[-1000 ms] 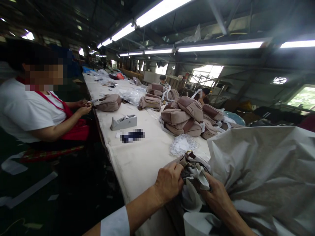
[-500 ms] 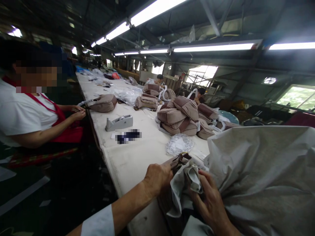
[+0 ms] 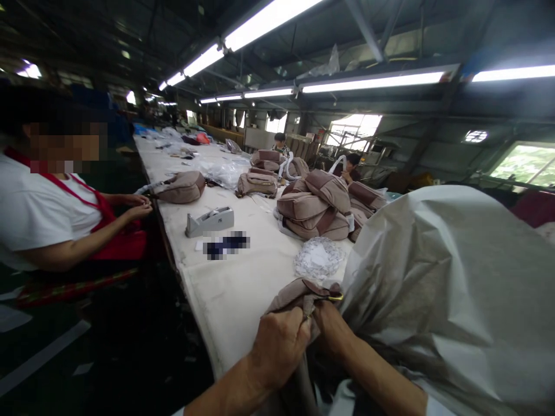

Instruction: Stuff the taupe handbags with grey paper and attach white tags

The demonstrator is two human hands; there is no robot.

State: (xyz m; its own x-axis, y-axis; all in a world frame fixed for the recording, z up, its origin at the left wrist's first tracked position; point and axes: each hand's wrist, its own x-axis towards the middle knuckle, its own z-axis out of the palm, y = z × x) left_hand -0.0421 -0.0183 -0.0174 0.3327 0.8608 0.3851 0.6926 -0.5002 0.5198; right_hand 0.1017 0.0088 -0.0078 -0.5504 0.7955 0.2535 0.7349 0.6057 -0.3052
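My left hand (image 3: 277, 346) is closed on the near edge of a taupe bag (image 3: 295, 292) at the table's front edge. My right hand (image 3: 332, 329) grips the same bag just right of it, below a gold ring on the bag's strap. A large sheet of grey-white wrapping paper (image 3: 437, 289) billows up over the bag's right side and hides most of it and my right forearm's far side.
A long cream table (image 3: 234, 277) runs away from me. On it lie a tape dispenser (image 3: 209, 221), a heap of taupe bags (image 3: 321, 205), a small lace-like white bundle (image 3: 318, 258) and a bag (image 3: 180, 186) before a seated person in white and red (image 3: 52, 214).
The white paper stuffing between my hands is gone from sight; the bag's flap now lies closed over it. The big paper sheet has risen higher, and both hands have shifted onto the bag's edge.
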